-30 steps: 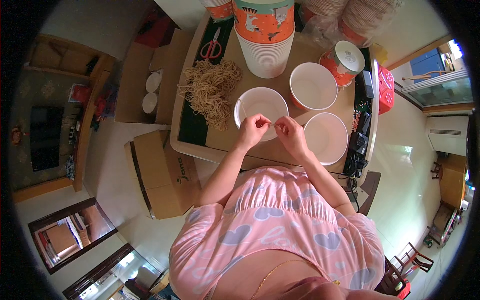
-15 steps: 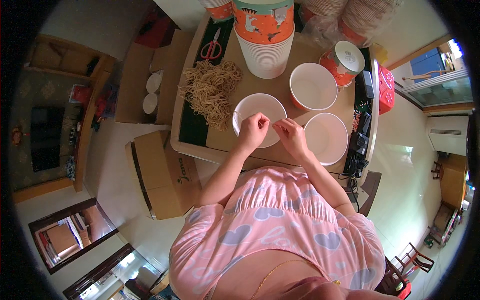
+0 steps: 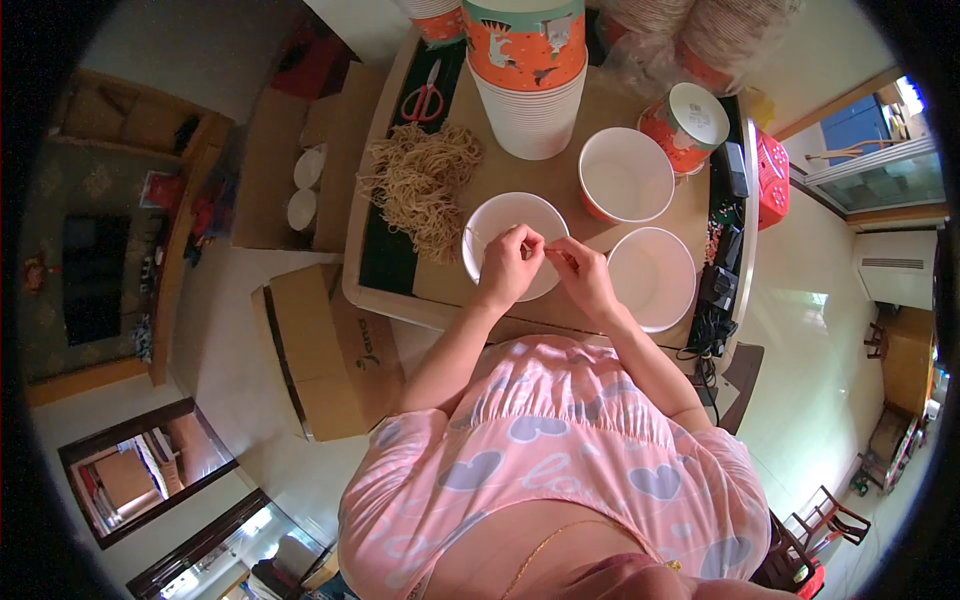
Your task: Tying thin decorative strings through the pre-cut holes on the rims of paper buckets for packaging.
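Observation:
Over a white-lined paper tub [image 3: 487,222] near the table's front edge, my left hand [image 3: 510,268] and my right hand [image 3: 585,280] meet, fingertips pinched almost together. A thin strand, apparently twine, is between them; most of it is hidden by the fingers. A bit of light strand also shows at the tub's left rim. Left of the tub lies a heap of loose tan twine [image 3: 425,180]. Two more open tubs, one upper right [image 3: 625,175] and one lower right [image 3: 652,280], stand beside my right hand.
Behind rises a tall stack of orange-printed tubs [image 3: 527,110]. Red-handled scissors [image 3: 422,103] lie at the far left, an upturned orange tub [image 3: 697,115] at the right. Black adapters and cables [image 3: 718,285] line the right edge. A cardboard box [image 3: 335,350] sits on the floor at left.
My hands have drawn slightly closer together, the fingertips now nearly touching above the tub. The tubs and twine heap show only a slight shift of the view.

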A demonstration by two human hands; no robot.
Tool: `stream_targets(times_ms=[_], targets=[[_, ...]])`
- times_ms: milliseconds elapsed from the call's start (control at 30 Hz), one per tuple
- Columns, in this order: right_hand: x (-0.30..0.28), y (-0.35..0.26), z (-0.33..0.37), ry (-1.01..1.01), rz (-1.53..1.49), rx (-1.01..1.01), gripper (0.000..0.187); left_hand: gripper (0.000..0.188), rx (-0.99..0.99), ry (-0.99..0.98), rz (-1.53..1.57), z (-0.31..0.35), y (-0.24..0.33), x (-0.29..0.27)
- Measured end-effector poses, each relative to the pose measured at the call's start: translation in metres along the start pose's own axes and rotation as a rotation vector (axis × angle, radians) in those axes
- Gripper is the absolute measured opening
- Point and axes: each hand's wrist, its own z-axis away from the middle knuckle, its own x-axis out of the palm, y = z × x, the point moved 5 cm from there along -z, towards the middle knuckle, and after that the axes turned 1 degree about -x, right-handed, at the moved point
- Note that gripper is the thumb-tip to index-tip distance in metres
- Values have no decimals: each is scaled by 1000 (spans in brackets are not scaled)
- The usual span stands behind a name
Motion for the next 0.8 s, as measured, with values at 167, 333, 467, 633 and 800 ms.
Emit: stream_targets(times_ms=[167, 333, 467, 633, 800], targets=[[-7, -13, -6, 1, 13, -19, 8, 9, -99, -194, 45, 1, 8, -6], [-10, -40, -4, -14, 41, -135, 7, 18, -207, -273, 235, 1, 15, -18], [-11, -46, -7, 97, 54, -335, 10, 21, -279, -289, 303, 0, 25, -28], [-11, -16, -4, 129, 89, -251, 10, 23, -316, -114, 498, -5, 34, -57], [-9, -9, -2, 42, 19, -150, 8, 23, -261, -186, 493, 0, 57, -59]])
